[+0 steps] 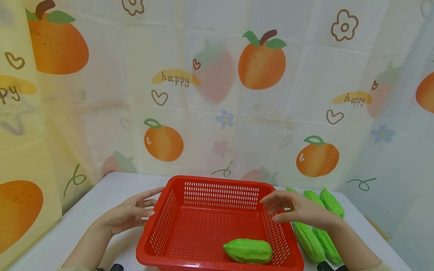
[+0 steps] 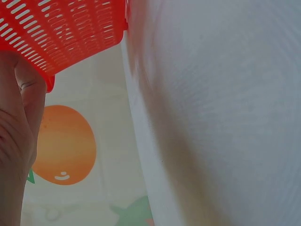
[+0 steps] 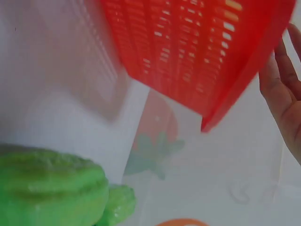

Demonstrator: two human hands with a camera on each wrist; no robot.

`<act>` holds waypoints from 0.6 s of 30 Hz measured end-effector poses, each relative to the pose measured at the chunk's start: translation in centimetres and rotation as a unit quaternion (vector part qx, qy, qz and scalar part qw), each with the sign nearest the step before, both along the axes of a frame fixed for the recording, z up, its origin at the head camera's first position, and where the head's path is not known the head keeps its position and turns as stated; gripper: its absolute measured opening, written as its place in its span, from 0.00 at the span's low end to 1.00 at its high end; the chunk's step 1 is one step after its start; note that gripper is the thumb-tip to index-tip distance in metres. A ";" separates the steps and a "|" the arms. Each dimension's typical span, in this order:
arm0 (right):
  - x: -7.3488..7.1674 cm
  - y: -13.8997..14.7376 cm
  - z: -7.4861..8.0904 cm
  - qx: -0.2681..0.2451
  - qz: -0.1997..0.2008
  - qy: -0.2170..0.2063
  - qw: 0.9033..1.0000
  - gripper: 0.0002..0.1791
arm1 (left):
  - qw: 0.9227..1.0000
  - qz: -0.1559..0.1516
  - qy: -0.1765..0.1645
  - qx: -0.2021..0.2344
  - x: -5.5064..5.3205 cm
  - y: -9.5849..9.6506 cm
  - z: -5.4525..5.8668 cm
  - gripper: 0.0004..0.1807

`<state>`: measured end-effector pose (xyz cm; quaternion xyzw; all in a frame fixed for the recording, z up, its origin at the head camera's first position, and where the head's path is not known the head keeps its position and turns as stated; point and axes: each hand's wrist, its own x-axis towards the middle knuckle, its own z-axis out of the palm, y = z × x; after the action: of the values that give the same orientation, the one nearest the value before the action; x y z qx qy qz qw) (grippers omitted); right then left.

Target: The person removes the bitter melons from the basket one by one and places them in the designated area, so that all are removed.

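Note:
A red plastic basket (image 1: 217, 218) with slotted walls stands on the table in the head view. Inside it, near the front right, lies a green ridged gourd (image 1: 248, 251), like a bitter melon. My left hand (image 1: 130, 212) is at the basket's left rim, thumb and fingers spread and seemingly touching it. Over the right wall hovers my right hand (image 1: 295, 207), its fingers loosely bent and nothing held. The left wrist view shows part of the left hand (image 2: 19, 103) against the basket rim (image 2: 50, 84). In the right wrist view, the right hand (image 3: 284, 94) appears beside the rim.
Several more green gourds (image 1: 308, 241) lie on the white table (image 1: 125, 184) right of the basket, partly hidden by my right forearm. A fruit-printed curtain (image 1: 217, 113) hangs behind the table. Dark objects (image 1: 116, 267) show at the bottom edge.

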<state>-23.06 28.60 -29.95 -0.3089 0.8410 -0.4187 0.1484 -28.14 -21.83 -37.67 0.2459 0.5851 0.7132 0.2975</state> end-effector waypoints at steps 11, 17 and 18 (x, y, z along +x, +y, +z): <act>-0.4 -2.9 -1.1 -0.010 0.023 -0.043 0.999 0.21 | 1.000 0.013 -0.003 -0.013 0.0 0.1 0.0 0.37; -0.5 -4.1 -1.9 0.005 0.041 -0.045 0.998 0.22 | 1.000 0.013 -0.004 -0.011 0.0 0.2 0.0 0.36; -0.6 -4.2 -2.0 0.007 0.045 -0.045 0.998 0.22 | 1.000 0.012 -0.002 -0.011 0.0 0.2 0.0 0.36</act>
<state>-23.61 24.39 -31.98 -0.3269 0.8213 -0.4194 0.2066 -28.12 -21.65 -37.67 0.2337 0.5952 0.7109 0.2929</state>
